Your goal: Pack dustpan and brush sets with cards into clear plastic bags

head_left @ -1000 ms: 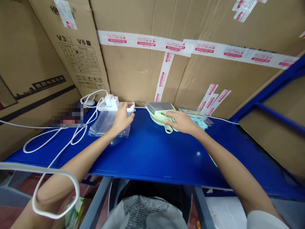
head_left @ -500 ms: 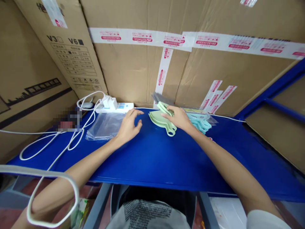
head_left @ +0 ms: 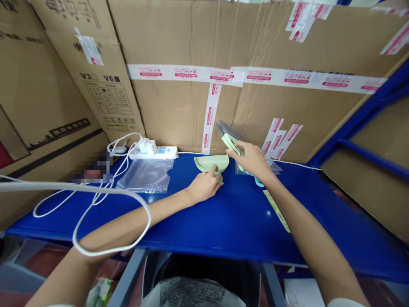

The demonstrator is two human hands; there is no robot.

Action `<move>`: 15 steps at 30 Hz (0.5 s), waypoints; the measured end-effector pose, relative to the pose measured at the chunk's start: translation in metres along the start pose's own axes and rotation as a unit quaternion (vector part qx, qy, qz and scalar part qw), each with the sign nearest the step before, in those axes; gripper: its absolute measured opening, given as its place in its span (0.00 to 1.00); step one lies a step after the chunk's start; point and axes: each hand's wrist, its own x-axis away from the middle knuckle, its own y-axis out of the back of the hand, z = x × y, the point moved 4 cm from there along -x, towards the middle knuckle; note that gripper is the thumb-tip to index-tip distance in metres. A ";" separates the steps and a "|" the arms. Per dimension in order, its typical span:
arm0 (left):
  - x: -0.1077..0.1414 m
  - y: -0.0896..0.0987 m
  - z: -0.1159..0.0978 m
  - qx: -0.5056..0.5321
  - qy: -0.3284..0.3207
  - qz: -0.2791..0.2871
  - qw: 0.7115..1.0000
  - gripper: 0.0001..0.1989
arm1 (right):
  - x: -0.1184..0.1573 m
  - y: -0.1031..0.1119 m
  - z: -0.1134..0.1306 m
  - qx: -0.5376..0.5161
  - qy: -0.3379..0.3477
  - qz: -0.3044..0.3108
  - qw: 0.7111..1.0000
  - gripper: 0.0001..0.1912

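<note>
A pale green plastic piece (head_left: 211,162) with a wide curved end lies near the back of the blue table. My left hand (head_left: 206,184) has its fingers closed on the handle end of this piece. To the right, my right hand (head_left: 252,158) is raised above the table and grips another green piece (head_left: 230,143), with dark clear plastic behind it. Light blue pieces (head_left: 259,182) with clear film lie partly hidden under my right hand and wrist.
Clear plastic bags (head_left: 145,175) lie at the left, in front of a white power strip (head_left: 168,152). White cables (head_left: 111,248) loop over my left forearm. A yellow strip (head_left: 276,210) lies near my right forearm. Cardboard (head_left: 172,108) stands behind the table.
My left hand has moved right and closed on the lying green piece, which has turned. My right hand still holds its green piece, slightly farther right. The yellow strip now shows, and the view has shifted.
</note>
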 end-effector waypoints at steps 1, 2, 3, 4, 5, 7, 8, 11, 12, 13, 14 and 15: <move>0.007 0.000 0.007 -0.008 0.002 -0.005 1.000 0.18 | 0.001 -0.005 0.001 0.010 0.002 0.006 1.000 0.18; 0.014 0.000 0.015 -0.018 0.006 -0.009 1.000 0.18 | 0.001 -0.010 0.003 0.020 0.003 0.013 1.000 0.18; 0.021 0.001 0.024 -0.026 0.012 -0.013 1.000 0.18 | 0.002 -0.017 0.005 0.031 0.002 0.021 0.999 0.18; 0.027 0.002 0.032 -0.032 0.016 -0.018 0.999 0.18 | 0.002 -0.024 0.007 0.043 0.002 0.028 0.999 0.19; 0.032 0.003 0.041 -0.034 0.024 -0.025 0.999 0.17 | 0.002 -0.032 0.008 0.055 0.000 0.036 0.998 0.19; 0.040 0.004 0.055 -0.024 0.035 -0.040 0.998 0.14 | 0.003 -0.047 0.011 0.079 -0.004 0.053 0.995 0.19; 0.042 0.005 0.059 -0.018 0.038 -0.047 0.998 0.13 | 0.004 -0.053 0.012 0.090 -0.009 0.062 0.994 0.20; 0.044 0.007 0.063 -0.021 0.037 -0.064 0.997 0.13 | 0.006 -0.070 0.011 0.122 -0.021 0.093 0.988 0.21; 0.044 0.008 0.061 -0.029 0.041 -0.067 0.996 0.13 | 0.007 -0.074 0.011 0.133 -0.023 0.104 0.985 0.22; 0.044 0.009 0.059 -0.038 0.047 -0.068 0.996 0.14 | 0.009 -0.078 0.010 0.144 -0.026 0.114 0.983 0.22; 0.045 0.010 0.056 -0.046 0.053 -0.067 0.995 0.14 | 0.010 -0.081 0.010 0.153 -0.028 0.124 0.980 0.22; 0.046 0.011 0.052 -0.052 0.059 -0.065 0.995 0.15 | 0.011 -0.085 0.009 0.160 -0.030 0.132 0.978 0.22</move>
